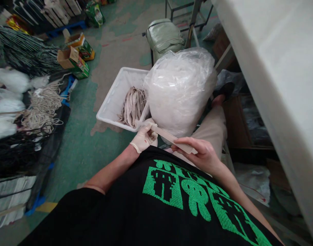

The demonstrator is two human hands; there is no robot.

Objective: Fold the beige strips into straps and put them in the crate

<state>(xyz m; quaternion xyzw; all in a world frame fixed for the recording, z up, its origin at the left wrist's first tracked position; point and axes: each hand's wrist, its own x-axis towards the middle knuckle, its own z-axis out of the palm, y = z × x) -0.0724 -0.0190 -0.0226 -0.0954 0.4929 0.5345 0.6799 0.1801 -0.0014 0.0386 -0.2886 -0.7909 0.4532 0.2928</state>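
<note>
My left hand (145, 136), in a thin whitish glove, is closed round one end of a flat, pale strip (164, 134). Bare, my right hand (197, 150) pinches the strip's other end between thumb and fingers. The strip stretches straight between both hands, close in front of my black shirt. Just beyond my left hand stands a white plastic bin (112, 99), with a bundle of pale, flat strips (133, 106) lying inside. A large clear plastic bag (182, 89) stuffed with white material bulges beside the bin, past my right hand.
A white tabletop (279, 61) runs along the right, with boxes (242, 119) beneath it. A green wrapped bundle (165, 36) sits behind the bag. Cord bundles (45, 106) lie at left, near open cartons (75, 63).
</note>
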